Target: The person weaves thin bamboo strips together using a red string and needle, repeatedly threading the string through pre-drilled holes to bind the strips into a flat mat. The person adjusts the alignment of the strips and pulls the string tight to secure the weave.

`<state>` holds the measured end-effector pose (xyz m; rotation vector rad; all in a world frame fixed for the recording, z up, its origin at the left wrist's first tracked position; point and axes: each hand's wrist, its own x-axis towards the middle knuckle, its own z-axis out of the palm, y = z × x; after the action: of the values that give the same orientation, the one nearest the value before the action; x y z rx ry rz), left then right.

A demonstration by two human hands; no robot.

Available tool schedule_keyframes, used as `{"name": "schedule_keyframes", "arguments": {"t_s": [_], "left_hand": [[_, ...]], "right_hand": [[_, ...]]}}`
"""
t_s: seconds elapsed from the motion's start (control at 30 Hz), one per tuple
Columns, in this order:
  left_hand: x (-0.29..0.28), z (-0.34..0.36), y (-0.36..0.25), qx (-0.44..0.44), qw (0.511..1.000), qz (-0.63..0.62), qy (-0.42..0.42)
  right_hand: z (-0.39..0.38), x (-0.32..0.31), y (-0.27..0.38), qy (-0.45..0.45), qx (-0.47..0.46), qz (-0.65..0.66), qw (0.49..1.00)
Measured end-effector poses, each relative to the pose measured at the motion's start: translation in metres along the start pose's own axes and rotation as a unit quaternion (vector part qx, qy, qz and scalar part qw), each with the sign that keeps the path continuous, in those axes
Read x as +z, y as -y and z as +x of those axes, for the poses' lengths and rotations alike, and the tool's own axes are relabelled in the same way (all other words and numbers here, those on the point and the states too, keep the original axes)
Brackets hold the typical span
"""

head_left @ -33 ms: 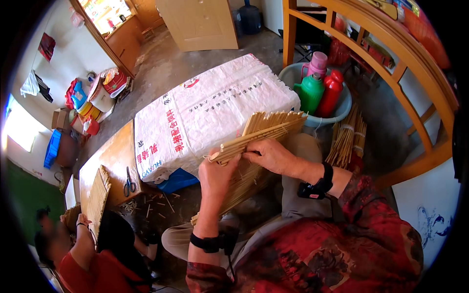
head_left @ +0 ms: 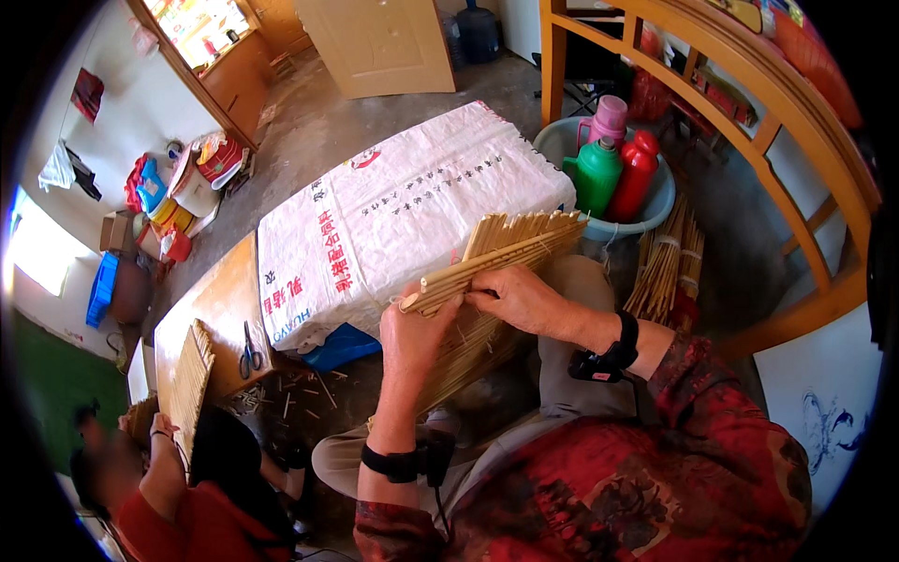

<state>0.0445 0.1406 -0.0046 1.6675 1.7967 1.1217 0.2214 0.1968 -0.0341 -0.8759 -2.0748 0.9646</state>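
Observation:
Above my lap I hold a mat of straw-coloured sticks (head_left: 529, 234), laid side by side and bound with thin string. My left hand (head_left: 412, 328) is closed around the mat's near left end, where the sticks' cut ends stick out. With bent fingers, my right hand (head_left: 517, 298) pinches the mat's near edge just right of the left hand. Whether a string lies between those fingertips I cannot tell. Below my hands, more of the stick matting (head_left: 473, 361) slopes down over my legs, partly hidden by my left forearm.
A table covered with a white printed sack (head_left: 412, 206) stands ahead. Scissors (head_left: 249, 354) lie on its bare wooden end. At left, a co-worker holds another stick mat (head_left: 192, 384). Right are a basin (head_left: 663, 211) with flasks, stick bundles (head_left: 660, 267) and a wooden frame (head_left: 763, 140).

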Motion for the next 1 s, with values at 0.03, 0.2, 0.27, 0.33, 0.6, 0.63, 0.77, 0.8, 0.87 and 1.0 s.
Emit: {"name": "schedule_keyframes", "arguments": {"t_s": [0.03, 0.2, 0.27, 0.33, 0.6, 0.63, 0.77, 0.8, 0.87, 1.0], "left_hand": [[0.0, 0.005, -0.003, -0.019, 0.999, 0.005, 0.027], [0.014, 0.011, -0.005, -0.048, 0.999, -0.001, 0.023], [0.023, 0.015, -0.002, -0.045, 0.999, 0.017, 0.0], [0.029, 0.015, -0.002, -0.036, 0.999, -0.001, -0.011], [0.028, 0.003, 0.0, 0.008, 0.999, 0.032, -0.016], [0.024, 0.005, 0.001, -0.025, 0.999, 0.027, -0.002], [0.006, 0.01, -0.001, -0.034, 0.999, -0.019, -0.019], [0.024, 0.011, 0.013, -0.011, 0.998, -0.061, -0.025], [0.028, 0.01, 0.004, -0.023, 0.997, -0.076, -0.01], [0.031, 0.013, 0.008, 0.002, 0.998, -0.063, -0.005]], "right_hand": [[0.0, 0.001, -0.004, -0.017, 0.003, -0.012, 1.0], [0.003, 0.004, -0.015, -0.08, 0.0, 0.012, 0.997], [0.007, -0.002, -0.017, -0.077, -0.011, 0.026, 0.997], [0.003, 0.004, -0.027, -0.077, -0.001, 0.042, 0.996], [-0.022, 0.004, -0.015, -0.033, 0.037, 0.063, 0.997], [-0.029, -0.002, -0.004, 0.006, 0.054, 0.071, 0.996], [-0.063, 0.009, -0.011, 0.083, 0.031, 0.139, 0.986], [-0.062, -0.034, -0.01, 0.059, 0.091, 0.089, 0.99], [-0.05, -0.069, -0.02, 0.05, 0.034, -0.093, 0.994], [-0.018, -0.044, -0.007, 0.003, 0.01, -0.056, 0.998]]}}
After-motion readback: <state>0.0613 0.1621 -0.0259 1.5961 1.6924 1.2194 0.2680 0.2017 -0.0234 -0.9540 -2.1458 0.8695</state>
